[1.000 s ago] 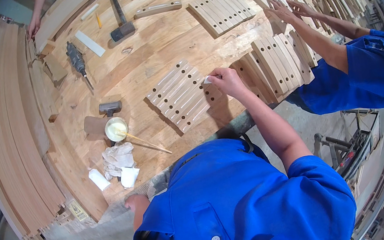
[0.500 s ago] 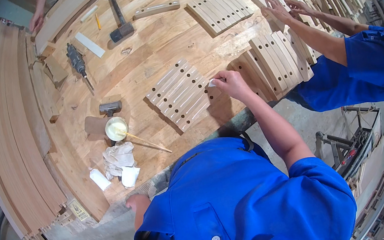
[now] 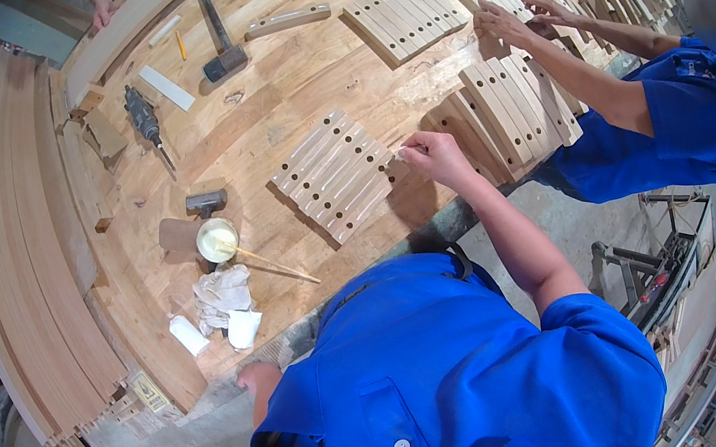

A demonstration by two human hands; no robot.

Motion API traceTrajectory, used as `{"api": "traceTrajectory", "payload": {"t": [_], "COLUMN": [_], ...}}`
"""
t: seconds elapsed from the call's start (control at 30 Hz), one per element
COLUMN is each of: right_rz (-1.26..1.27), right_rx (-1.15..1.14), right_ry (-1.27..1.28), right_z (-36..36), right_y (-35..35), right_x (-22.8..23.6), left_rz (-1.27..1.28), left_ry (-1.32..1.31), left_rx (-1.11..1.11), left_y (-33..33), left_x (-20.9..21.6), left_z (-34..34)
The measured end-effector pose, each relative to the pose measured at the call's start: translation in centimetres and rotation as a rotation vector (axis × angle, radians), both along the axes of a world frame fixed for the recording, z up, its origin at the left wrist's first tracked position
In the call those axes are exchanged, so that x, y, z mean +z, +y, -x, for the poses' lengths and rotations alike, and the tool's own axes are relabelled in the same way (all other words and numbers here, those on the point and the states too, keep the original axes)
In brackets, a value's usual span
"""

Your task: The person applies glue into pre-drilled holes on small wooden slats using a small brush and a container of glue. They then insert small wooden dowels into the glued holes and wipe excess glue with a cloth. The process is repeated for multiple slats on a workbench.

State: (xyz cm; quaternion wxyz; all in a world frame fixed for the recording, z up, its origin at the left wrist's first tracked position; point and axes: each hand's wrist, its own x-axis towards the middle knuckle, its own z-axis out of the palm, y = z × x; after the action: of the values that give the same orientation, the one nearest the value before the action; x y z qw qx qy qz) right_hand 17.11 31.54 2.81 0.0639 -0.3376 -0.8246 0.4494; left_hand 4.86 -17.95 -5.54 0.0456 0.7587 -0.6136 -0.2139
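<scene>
A row of wooden slats [image 3: 334,177] lies side by side on the workbench, with dark round holes near their ends and glossy whitish streaks along their tops. My right hand [image 3: 436,160] is at the row's right end, its fingers pinched on a small white piece, mostly covered by the fingertips. Whether that piece touches the wood, I cannot tell. My left hand [image 3: 257,376] hangs low by the bench's front edge, its fingers largely out of sight. Between the hands stands a cup of cream-coloured liquid [image 3: 217,241] with a thin stick [image 3: 280,264] leaning out of it.
White crumpled cloths [image 3: 223,298], a small hammer [image 3: 206,202], a power driver [image 3: 143,117] and a mallet [image 3: 224,61] occupy the bench's left half. Stacked slats [image 3: 513,110] stand right of my hand. A co-worker's hands [image 3: 522,20] handle slats farther right; another person's hand [image 3: 103,13] is far left.
My right hand has shifted slightly, and less of the white piece shows at its fingertips. The co-worker's hands have moved a little left. The far-left hand has moved right.
</scene>
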Motion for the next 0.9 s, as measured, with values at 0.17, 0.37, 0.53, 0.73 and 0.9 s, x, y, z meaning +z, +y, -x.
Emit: {"api": "traceTrajectory", "payload": {"t": [0.17,0.37,0.53,0.73,0.9], "right_rz": [0.056,0.054,-0.159,0.148,0.661], "right_rx": [0.008,-0.008,0.063,-0.16,-0.21], "right_ry": [-0.047,-0.031,0.06,0.333,0.332], "right_z": [-1.2,-1.5,-2.0,-3.4,-5.6], "right_y": [-0.3,-0.7,-0.5,-0.5,-0.1], "right_x": [-0.3,-0.8,-0.8,-1.4,-2.9], "left_rz": [0.012,0.004,0.003,0.061,0.25], "left_ry": [0.026,0.036,0.046,-0.101,-0.327], "left_rx": [-0.008,-0.025,-0.07,-0.413,-0.946], "left_y": [0.0,0.3,0.6,1.6,1.1], "left_x": [0.1,0.0,0.8,2.9,2.7], "left_z": [-0.1,-0.6,-0.4,-2.5,-3.5]}}
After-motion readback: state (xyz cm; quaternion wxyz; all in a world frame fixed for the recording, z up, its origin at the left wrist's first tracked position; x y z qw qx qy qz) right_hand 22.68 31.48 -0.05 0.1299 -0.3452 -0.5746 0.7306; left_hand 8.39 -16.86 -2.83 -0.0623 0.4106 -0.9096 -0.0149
